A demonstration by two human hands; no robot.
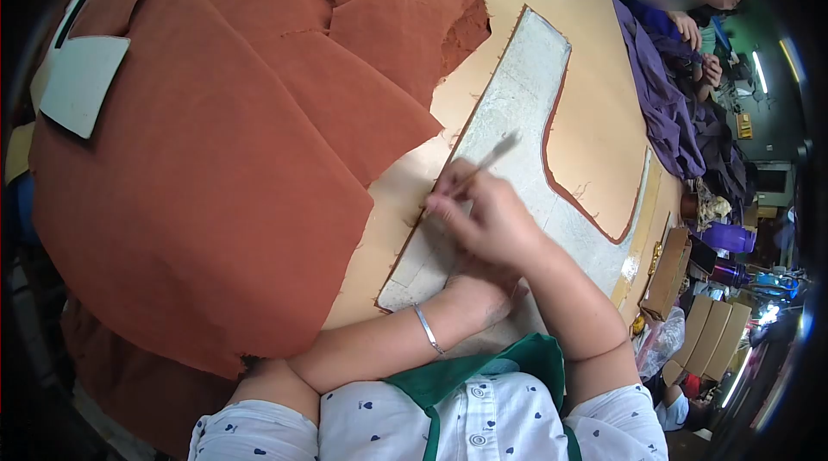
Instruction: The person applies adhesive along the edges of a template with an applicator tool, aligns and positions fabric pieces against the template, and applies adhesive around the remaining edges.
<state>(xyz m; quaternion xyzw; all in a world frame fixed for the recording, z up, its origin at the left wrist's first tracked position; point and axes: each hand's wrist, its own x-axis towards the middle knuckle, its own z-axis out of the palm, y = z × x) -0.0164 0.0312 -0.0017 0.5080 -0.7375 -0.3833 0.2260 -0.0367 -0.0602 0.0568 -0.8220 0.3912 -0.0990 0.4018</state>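
Observation:
My right hand [483,211] is closed around a slim pen-like stick [496,152], whose far end is blurred. It is over the left edge of a pale grey pattern board [517,64] with a long straight side and a curved inner edge. A thin strip of reddish-brown cloth shows along the board's rim. Beneath my right wrist, my left hand [487,293] rests on the lower part of the board, a silver bracelet on its wrist. Its fingers are mostly hidden by my right arm.
Reddish-brown cloth [198,176] spreads in layers over the left of the tan table [595,142], with a white card [84,86] on it. Purple cloth [660,86] hangs at the right edge, where another person's hands [699,47] hold it. Cardboard boxes [711,336] stand at right.

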